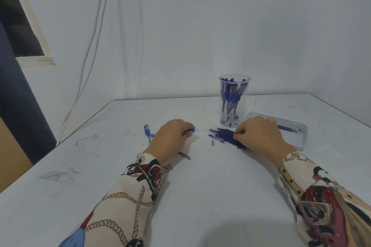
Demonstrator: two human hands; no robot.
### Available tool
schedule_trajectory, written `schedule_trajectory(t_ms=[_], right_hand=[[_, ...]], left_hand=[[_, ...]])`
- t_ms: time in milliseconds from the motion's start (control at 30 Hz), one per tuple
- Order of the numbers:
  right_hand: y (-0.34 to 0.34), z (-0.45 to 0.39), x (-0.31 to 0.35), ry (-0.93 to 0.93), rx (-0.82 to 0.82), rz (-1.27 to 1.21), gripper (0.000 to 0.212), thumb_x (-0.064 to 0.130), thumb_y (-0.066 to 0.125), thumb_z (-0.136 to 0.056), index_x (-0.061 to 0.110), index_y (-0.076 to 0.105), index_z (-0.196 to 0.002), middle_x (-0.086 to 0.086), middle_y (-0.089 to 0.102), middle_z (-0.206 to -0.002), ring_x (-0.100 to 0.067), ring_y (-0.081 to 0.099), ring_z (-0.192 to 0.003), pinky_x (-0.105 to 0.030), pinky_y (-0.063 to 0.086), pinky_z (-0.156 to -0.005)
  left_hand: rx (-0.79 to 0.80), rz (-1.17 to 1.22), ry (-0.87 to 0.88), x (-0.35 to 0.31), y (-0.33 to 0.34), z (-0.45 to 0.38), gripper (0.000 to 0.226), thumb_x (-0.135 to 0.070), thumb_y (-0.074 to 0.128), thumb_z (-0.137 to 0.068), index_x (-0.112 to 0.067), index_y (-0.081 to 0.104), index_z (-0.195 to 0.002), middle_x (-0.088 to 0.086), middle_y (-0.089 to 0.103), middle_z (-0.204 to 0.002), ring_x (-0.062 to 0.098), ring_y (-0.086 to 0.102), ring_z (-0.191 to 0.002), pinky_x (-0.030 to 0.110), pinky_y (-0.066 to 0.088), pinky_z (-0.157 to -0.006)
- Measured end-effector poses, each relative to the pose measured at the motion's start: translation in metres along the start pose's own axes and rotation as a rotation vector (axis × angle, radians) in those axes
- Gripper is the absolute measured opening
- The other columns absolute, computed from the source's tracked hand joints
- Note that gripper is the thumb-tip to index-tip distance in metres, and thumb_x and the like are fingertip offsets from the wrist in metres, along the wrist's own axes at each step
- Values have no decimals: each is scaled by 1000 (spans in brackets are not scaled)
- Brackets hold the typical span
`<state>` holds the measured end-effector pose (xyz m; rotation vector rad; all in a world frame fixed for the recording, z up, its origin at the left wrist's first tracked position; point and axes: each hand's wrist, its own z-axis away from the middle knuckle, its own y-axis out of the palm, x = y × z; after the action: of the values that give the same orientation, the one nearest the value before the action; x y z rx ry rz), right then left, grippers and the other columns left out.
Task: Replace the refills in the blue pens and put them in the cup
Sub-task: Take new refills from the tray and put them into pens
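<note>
Main risk is the small loose metal tip (212, 143) lying alone on the table (200, 196) between the hands — a sweep of the right hand (259, 134) or its sleeve could flick it off the edge, and w/o it a pen can't be closed up. Second risk: the refill pile (224, 136) is a loose fan of thin dark-blue sticks, so pinching one from the near end may drag or roll its neighbours, maybe mixing spent ones w/ fresh. The right hand is curled w/ fingertips pressed onto the pile's right end, pinching at a refill; whether one is actually lifted I can't tell. The left hand (170, 136) is clenched round a pen part, a blue end (192, 130) poking out by the thumb and a pale barrel end showing under the wrist — if the grip tilts, the open barrel could slip. One complete blue pen (148, 132) lies just left of that hand, capped, clear barrel, blue grip. The cup (233, 100) is clear, upright, behind the pile and touching or just beside a shallow clear tray (301, 136) holding a few more thin refills; it's already crowded w/ blue pens, so dropping another in carelessly could tip it.
</note>
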<state>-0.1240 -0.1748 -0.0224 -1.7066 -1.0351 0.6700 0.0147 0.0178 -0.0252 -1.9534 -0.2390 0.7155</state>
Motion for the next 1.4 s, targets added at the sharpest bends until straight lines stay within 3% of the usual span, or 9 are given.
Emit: schedule_trajectory(t_ms=[233,600,700,833,933,1033,1167,1400], right_hand=[[-3,2,0,17,15,-33,17,39,55,-86,38,72,-89,13,67,-90,-14,54,-92,-34,30,-86],[-6,6,1,11,-29,-111,21,36,49,-90,34,70,-90,10,68,-89,-15,56,-90,-34,34,-88],[-4,6,-4,28,-104,-203,23,33,50,-90,28,72,-88,7,69,-86,-17,59,-84,-31,44,-81],[-6,1,-24,165,-210,-205,27,21,47,-93,19,72,-103,-4,70,-95,-24,59,-84,-30,45,-70],[-5,0,-42,306,-142,-89,30,8,44,-91,13,67,-110,-12,63,-106,-31,54,-98,-31,39,-72],[0,1,-53,391,-64,-29,25,1,44,-82,8,66,-93,-11,60,-92,-30,50,-83,-34,46,-74],[4,1,-57,423,11,19,20,4,45,-81,8,64,-84,-5,52,-74,-26,49,-75,-32,46,-70],[3,0,-60,399,106,54,14,9,41,-85,16,52,-81,0,45,-70,-23,45,-80,-31,43,-76]], left_hand=[[-2,2,82,-1,5,-1,18,-14,48,-94,-13,65,-101,2,58,-85,20,51,-90,32,42,-79],[-38,-41,102,-5,9,0,27,-14,43,-97,-13,61,-118,6,62,-102,21,50,-100,32,41,-86],[-60,-58,125,-7,11,0,29,-14,41,-98,-14,58,-121,5,61,-103,21,49,-100,27,38,-85],[-106,-58,167,-14,14,0,29,-14,41,-98,-13,57,-122,5,61,-105,20,49,-98,24,33,-81],[-137,-56,193,-20,18,0,29,-13,41,-98,-13,57,-122,6,61,-105,21,48,-97,27,36,-80],[-155,-61,227,-25,22,0,29,-13,42,-97,-13,58,-122,6,62,-105,20,49,-95,27,36,-81],[-167,-59,257,-31,25,1,29,-12,43,-97,-12,59,-120,7,62,-103,21,49,-95,22,29,-76],[-132,-63,250,-34,26,2,29,-14,43,-97,-14,59,-122,5,61,-106,19,47,-97,22,31,-76]])
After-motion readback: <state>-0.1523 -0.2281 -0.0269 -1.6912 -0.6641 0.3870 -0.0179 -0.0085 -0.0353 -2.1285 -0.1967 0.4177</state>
